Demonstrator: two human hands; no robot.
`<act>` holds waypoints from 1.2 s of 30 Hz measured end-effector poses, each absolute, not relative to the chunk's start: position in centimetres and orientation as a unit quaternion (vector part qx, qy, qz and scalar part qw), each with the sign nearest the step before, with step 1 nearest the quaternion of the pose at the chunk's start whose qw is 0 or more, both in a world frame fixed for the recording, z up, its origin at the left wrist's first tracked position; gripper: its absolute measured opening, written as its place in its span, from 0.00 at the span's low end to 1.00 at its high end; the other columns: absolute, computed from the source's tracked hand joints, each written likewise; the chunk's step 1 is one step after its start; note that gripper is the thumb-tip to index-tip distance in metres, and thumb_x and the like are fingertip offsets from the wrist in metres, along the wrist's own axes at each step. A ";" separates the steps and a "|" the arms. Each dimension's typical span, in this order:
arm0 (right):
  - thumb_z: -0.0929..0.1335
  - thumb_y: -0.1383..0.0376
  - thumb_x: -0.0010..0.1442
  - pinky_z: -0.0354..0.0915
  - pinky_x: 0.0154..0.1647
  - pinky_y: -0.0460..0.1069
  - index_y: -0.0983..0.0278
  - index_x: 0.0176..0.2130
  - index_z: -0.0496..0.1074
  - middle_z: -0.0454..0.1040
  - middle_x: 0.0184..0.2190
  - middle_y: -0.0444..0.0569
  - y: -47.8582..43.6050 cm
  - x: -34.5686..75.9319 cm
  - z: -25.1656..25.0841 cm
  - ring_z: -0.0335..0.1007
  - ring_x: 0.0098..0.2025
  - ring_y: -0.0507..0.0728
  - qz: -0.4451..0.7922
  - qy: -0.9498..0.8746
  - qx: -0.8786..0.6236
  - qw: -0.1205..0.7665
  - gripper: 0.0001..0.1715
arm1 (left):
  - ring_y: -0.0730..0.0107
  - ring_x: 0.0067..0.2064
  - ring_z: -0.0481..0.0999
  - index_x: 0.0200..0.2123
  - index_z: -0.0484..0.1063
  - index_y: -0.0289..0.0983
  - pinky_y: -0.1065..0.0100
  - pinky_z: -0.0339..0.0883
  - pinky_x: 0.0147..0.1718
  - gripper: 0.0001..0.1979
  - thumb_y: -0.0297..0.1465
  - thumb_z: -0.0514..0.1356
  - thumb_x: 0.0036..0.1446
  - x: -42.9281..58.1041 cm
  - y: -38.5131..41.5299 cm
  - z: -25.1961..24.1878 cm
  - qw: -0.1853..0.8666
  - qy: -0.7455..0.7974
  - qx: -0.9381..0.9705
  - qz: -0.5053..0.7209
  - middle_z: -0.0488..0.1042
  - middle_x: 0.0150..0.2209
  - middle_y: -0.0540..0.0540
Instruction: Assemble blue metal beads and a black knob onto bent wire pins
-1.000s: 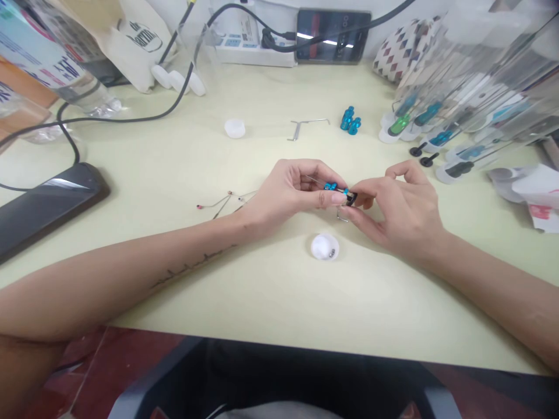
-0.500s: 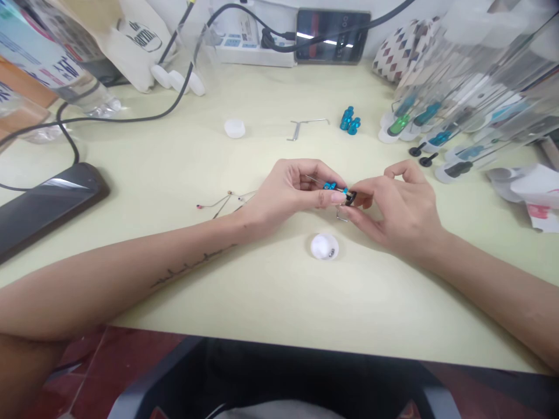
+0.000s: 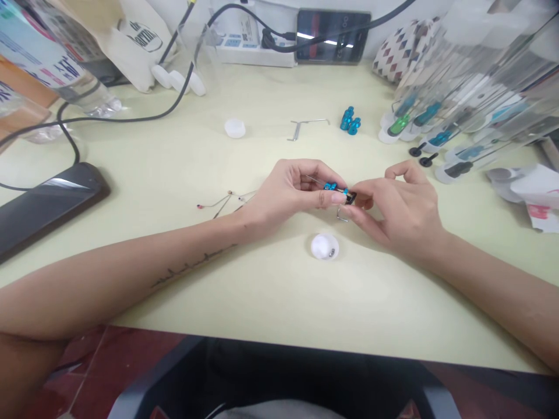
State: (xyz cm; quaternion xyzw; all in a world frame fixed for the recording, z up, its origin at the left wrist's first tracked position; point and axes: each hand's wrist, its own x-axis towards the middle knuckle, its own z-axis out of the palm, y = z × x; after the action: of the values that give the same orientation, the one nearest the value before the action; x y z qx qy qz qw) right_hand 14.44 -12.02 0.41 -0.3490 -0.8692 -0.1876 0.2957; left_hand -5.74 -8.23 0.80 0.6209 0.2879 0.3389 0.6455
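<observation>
My left hand [image 3: 301, 186] is closed around a thin metal rod with blue metal fittings [image 3: 331, 186] and a black end piece [image 3: 350, 198]. Its thumb presses near the black piece. My right hand [image 3: 397, 206] is curled close against that end, its index fingertip by the black piece. At the right thumb tip is a small bent hex key [image 3: 342, 215], whose upper end is hidden. Just below the hands stands a round white cap [image 3: 324, 247] with tiny metal bits, perhaps set screws, inside.
Thin rods with small coloured ends [image 3: 213, 203] lie beside my left wrist. Farther back are a white cap [image 3: 234, 128], bent hex keys [image 3: 305, 123] and blue metal fittings [image 3: 349, 120]. Clear tubes [image 3: 476, 110] stand at right. A phone [image 3: 332, 36] leans at the back; a black case [image 3: 52, 203] lies left.
The black end piece has turned slightly in my fingers, and the small hex key has shifted a little at my right thumb. Both arms stay almost where they were.
</observation>
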 end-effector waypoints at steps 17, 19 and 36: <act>0.55 0.56 0.69 0.56 0.33 0.50 0.63 0.26 0.63 0.67 0.17 0.41 -11.9 14.5 0.5 0.59 0.19 0.49 -0.174 -0.879 -0.368 0.248 0.24 | 0.72 0.35 0.76 0.35 0.76 0.35 0.70 0.69 0.34 0.10 0.33 0.67 0.49 -5.8 -8.3 1.0 0.635 0.293 0.631 0.335 0.76 0.32 0.47; 0.55 0.55 0.69 0.57 0.34 0.50 0.63 0.29 0.65 0.68 0.17 0.40 -11.9 14.6 0.5 0.59 0.19 0.49 -0.167 -0.877 -0.367 0.261 0.24 | 0.73 0.34 0.75 0.35 0.76 0.35 0.70 0.69 0.34 0.10 0.33 0.67 0.49 -5.8 -8.2 1.0 0.636 0.292 0.628 0.339 0.76 0.32 0.48; 0.61 0.52 0.65 0.59 0.36 0.51 0.65 0.41 0.65 0.73 0.23 0.42 -12.0 14.7 0.1 0.67 0.23 0.51 -0.146 -0.870 -0.359 0.306 0.18 | 0.73 0.34 0.75 0.35 0.76 0.35 0.70 0.69 0.34 0.10 0.33 0.67 0.49 -5.7 -8.3 0.9 0.638 0.295 0.623 0.343 0.75 0.30 0.49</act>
State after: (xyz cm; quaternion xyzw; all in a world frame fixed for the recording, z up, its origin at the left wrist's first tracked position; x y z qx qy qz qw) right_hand 14.69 -12.01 0.13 -0.3591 -0.8696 -0.1461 0.3057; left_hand -5.71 -8.28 0.89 0.6226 0.2949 0.3432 0.6384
